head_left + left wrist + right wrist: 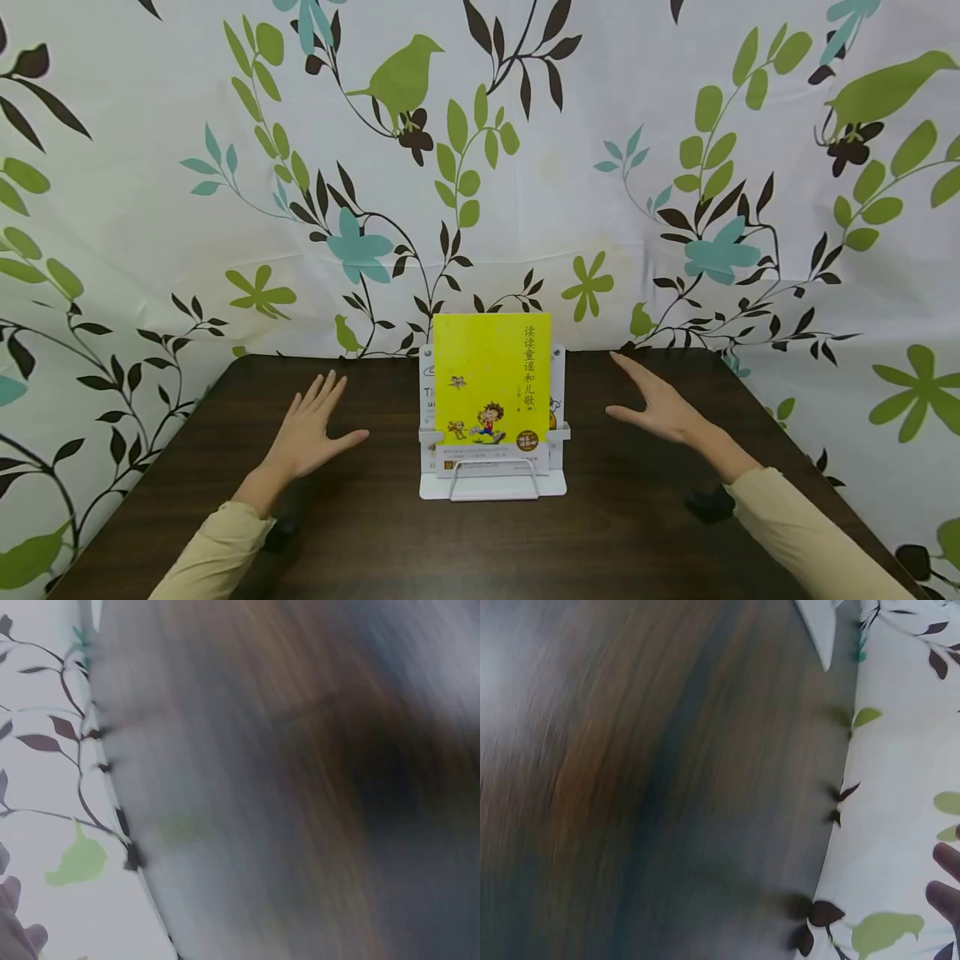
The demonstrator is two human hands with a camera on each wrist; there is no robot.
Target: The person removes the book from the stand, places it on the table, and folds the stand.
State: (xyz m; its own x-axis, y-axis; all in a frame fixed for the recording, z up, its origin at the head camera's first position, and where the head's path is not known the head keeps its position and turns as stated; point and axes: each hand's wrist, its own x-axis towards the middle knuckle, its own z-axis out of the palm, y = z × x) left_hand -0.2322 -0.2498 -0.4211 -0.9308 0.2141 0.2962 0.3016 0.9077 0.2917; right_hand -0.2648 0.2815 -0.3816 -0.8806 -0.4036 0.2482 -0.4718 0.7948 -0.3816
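Note:
A yellow book [480, 375] with a cartoon child on its cover leans upright on a white book stand [429, 485] at the middle of the table. A wire holder [495, 498] crosses the book's lower edge in front. To the left of the stand, my left hand [303, 433] is held over the table with fingers straight and thumb spread toward the book. My right hand [660, 404] is likewise stretched out on the other side, thumb pointing at the stand. Both hands are apart from the book and hold nothing. Fingertips [946, 859] show at the right wrist view's edge.
The dark wooden table [360, 550] reaches back to a white cloth [510, 167] printed with leaves, birds and flowers. Behind the yellow book, a white printed sheet or book [427, 383] shows at the sides. A dark wrist device [708, 504] sits under the right sleeve.

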